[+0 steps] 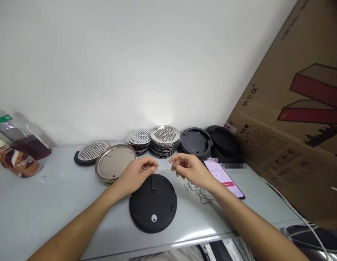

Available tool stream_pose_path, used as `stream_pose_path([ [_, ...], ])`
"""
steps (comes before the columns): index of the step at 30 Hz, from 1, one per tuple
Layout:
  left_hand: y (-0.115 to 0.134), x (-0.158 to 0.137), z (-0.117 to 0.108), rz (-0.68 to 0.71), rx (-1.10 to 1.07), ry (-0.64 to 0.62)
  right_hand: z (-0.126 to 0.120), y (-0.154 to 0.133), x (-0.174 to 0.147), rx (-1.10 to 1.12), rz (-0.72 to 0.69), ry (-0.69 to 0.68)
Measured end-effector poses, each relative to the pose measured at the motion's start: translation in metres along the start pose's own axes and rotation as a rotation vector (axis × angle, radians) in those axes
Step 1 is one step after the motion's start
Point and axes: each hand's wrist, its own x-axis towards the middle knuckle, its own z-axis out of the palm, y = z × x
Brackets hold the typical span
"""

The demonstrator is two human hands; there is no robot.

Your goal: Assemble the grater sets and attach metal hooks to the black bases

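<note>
A round black plastic disc (163, 199) lies on the table in front of me, with a slotted tab near its top and a white round spot near its bottom. Above its upper edge, my left hand (140, 172) pinches a small shiny piece (157, 168) between thumb and fingers. My right hand (188, 168) is just to the right, also in a pinch; what its fingertips hold is too small to make out. Below the right hand lies a loose group of thin metal rings (195, 188), partly covered by my forearm.
Behind stand stacks of round metal grater plates (165, 136), black ring-shaped bases (195, 141) and shallow metal discs (115, 161). A phone (225, 181) lies on the right beside a large cardboard box (282, 152). A drink bottle (24, 136) and coffee jar (19, 161) are at left.
</note>
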Motion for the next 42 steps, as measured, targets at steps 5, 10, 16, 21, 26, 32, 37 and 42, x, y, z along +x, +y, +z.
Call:
stream_pose_path([
  [5, -0.012, -0.039, -0.012, -0.061, -0.218, 0.062, 0.041, -0.004, 0.009, 0.337, 0.116, -0.164],
  [10, -0.021, -0.054, -0.002, -0.037, -0.355, 0.108, 0.047, 0.012, -0.008, 0.563, 0.226, -0.211],
  [16, -0.021, -0.052, 0.015, -0.079, -0.443, 0.080, 0.046, 0.013, -0.015, 0.688, 0.254, -0.238],
  [21, -0.022, -0.050, 0.015, -0.008, -0.348, 0.155, 0.053, 0.014, -0.017, 0.630, 0.229, -0.224],
  [26, -0.025, -0.050, 0.018, 0.001, -0.291, 0.190, 0.055, 0.014, -0.016, 0.643, 0.216, -0.180],
  [32, -0.031, -0.048, 0.020, 0.125, -0.101, 0.292, 0.052, 0.012, -0.016, 0.676, 0.295, -0.190],
  [37, -0.030, -0.047, 0.019, 0.058, -0.177, 0.270, 0.052, 0.010, -0.017, 0.685, 0.315, -0.187],
  [42, -0.027, -0.048, 0.019, 0.112, -0.177, 0.212, 0.050, 0.009, -0.017, 0.733, 0.330, -0.221],
])
